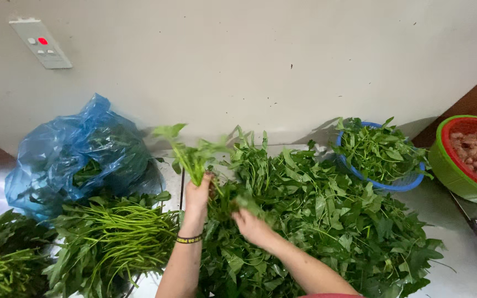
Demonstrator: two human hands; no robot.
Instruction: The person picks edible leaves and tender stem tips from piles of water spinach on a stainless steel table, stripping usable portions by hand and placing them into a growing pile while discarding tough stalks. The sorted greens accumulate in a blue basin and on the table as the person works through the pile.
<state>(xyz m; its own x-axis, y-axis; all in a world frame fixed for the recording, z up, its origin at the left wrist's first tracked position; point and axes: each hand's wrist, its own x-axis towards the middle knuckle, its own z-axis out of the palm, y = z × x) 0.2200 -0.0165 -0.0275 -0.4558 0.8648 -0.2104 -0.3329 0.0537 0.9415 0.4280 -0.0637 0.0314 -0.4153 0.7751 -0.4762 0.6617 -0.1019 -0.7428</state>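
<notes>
Your left hand (197, 194) pinches a leafy sprig (190, 152), your right hand (252, 226) grips half-hidden greens in the pile (327, 221), beside a crumpled blue plastic bag (67, 154).

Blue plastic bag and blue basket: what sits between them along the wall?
In the head view, between the blue plastic bag and the blue basket lies the big heap of leafy greens, with the left hand holding up a leafy sprig.
</notes>
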